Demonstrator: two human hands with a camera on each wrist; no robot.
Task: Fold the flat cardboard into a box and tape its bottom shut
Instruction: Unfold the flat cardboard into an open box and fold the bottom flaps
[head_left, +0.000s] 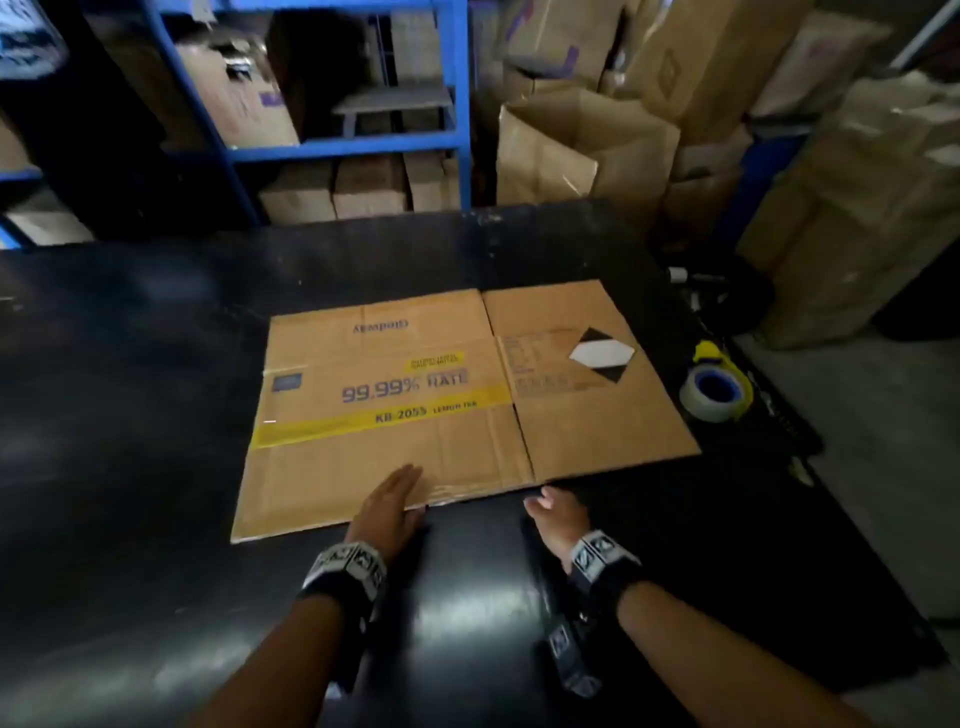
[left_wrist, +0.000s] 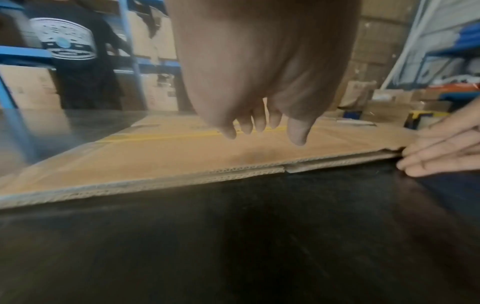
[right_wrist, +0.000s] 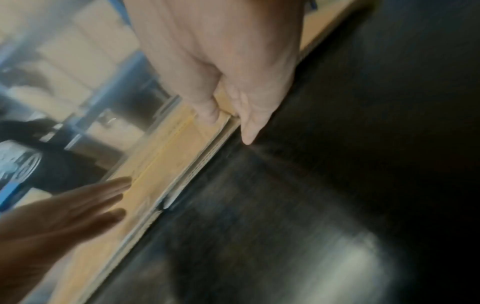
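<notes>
A flattened brown cardboard box (head_left: 415, 447) with a yellow stripe lies printed side up on the black table (head_left: 130, 415). My left hand (head_left: 392, 496) rests flat on its near edge, fingers straight and together; the left wrist view shows those fingers (left_wrist: 259, 125) stretched over the cardboard (left_wrist: 155, 160). My right hand (head_left: 556, 512) is at the near edge by the crease between two panels. Its thumb (right_wrist: 207, 111) lies on top of the cardboard (right_wrist: 161, 164) and its straight fingers (left_wrist: 428, 156) touch the edge at table level. A tape roll (head_left: 714, 392) with a yellow dispenser sits right of the cardboard.
Blue metal shelving (head_left: 353, 150) with cartons stands behind the table. Stacked and open cardboard boxes (head_left: 582, 150) fill the back right. The table's right edge (head_left: 810, 467) runs close past the tape roll, with grey floor beyond. Bare black tabletop lies left of the cardboard and in front of it.
</notes>
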